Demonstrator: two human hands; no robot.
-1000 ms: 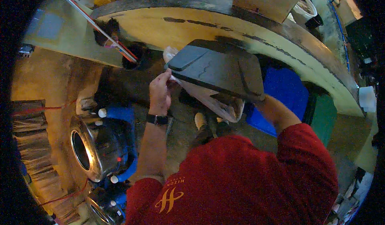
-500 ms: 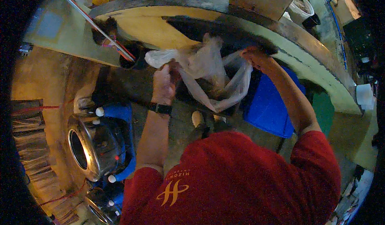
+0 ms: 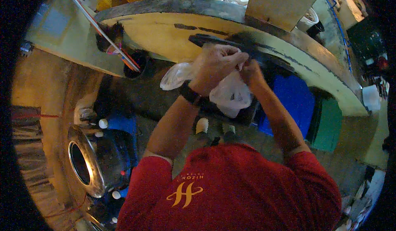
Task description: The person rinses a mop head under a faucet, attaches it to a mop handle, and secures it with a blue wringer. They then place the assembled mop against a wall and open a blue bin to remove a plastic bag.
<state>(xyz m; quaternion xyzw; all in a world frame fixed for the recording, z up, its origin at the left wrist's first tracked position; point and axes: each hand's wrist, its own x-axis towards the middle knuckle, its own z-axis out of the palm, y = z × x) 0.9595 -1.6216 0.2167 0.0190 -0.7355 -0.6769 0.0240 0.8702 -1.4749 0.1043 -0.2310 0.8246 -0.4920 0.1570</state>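
Note:
A translucent plastic bag [image 3: 233,93] hangs below my two hands, its upper edge gathered between them. My left hand [image 3: 216,64] is closed on the gathered plastic, fingers pinched near the tips of the other hand. Right beside it, my right hand [image 3: 251,72] also grips the bag, its fingers partly hidden. A second pale bulge of plastic [image 3: 175,76] shows left of my left wrist; whether it belongs to the same bag I cannot tell. Dark material lies under the bag, against the curved counter wall.
Blue bin [image 3: 286,103] and green bin [image 3: 326,121] stand to the right under the curved counter [image 3: 165,6]. At left are a shiny metal drum-like vessel [image 3: 88,161] and a long pole [image 3: 99,29] leaning in a dark container. A cardboard-coloured box [image 3: 282,4] sits on the counter.
My hands were apart, stretching the bag's mouth wide. They have come together over the middle, and the bag's top is now bunched between them.

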